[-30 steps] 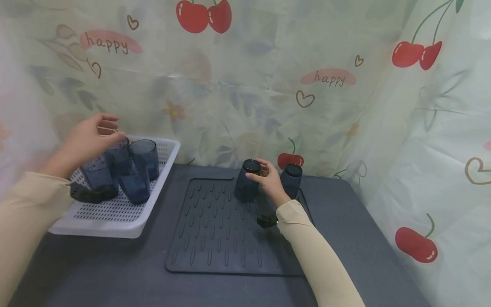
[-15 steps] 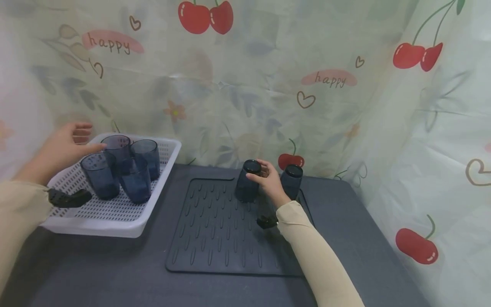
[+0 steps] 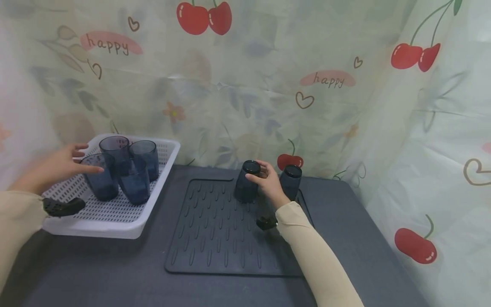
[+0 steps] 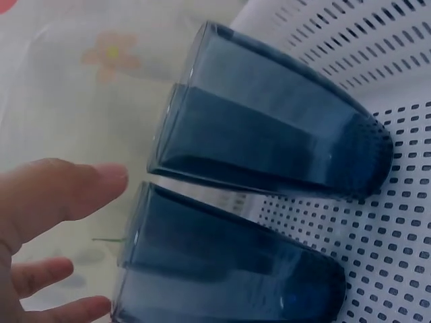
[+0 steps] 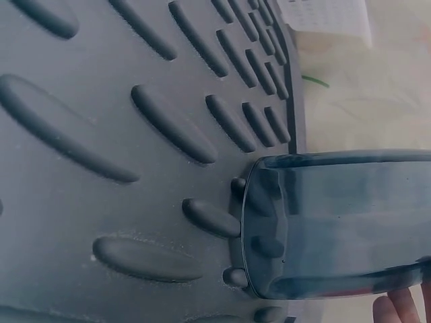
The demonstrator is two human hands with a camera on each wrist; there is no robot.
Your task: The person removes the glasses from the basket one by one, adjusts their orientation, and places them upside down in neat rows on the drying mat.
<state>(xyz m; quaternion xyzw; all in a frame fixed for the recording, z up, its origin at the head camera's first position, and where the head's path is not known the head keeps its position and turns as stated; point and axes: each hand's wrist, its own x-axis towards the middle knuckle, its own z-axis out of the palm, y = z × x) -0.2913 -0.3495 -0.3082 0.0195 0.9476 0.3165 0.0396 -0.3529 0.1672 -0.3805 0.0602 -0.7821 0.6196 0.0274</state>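
Grey tabletop [image 3: 115, 268] extends past the ribbed mat [image 3: 207, 266] on its right; a strip separates mat from white basket [image 3: 96, 231]. Left hand [image 3: 57, 167], fingers spread, beside the basket's rim-up glasses [image 3: 134, 185]; right hand [image 3: 271, 182] grips an inverted glass [image 3: 244, 187] near the mat's rear edge.

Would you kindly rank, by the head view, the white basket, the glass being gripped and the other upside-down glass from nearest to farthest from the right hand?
1. Gripped glass: in the right hand, at its left.
2. Other upside-down glass: just right of the hand.
3. White basket: far left.
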